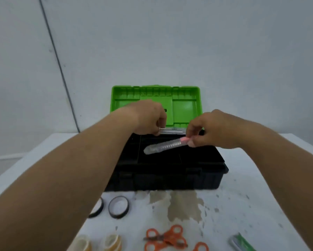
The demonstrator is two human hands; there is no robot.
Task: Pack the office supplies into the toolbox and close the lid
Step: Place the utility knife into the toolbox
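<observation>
- Black plastic toolbox (167,175) with bright green hinged lid (184,105): set on the white counter (260,196), lid standing open toward the wall.
- Inside, dark compartments split by thin dividers; contents too dark to make out, apparently little or nothing in them yet.
- Right hand (211,132) pinched shut on the pink end of a clear plastic utility knife (163,146), held slanting over the middle compartment, not yet laid down.
- Left hand (148,117) closed on a small clear flat item with a metal pin (171,130), held over the rear edge of the box; exact nature unclear.
- Knife judged light, stiff and smooth, likely slippery; best held across the ribbed body or the pink tail, away from the blade end.
- Waiting on the counter near the front edge: two black-rimmed tape rolls (118,207), two pale yellowish tape rolls (112,242), orange-handled scissors (167,239) lying in a heap, a green and silver packet (242,241) at the right.
- Tape rolls judged light, rigid, easy to pinch through the hole; scissors better taken by the handles.
- Brownish stain (184,205) marking the counter just before the box.
- Lid to be closed only after everything is in; judged early in the packing.
</observation>
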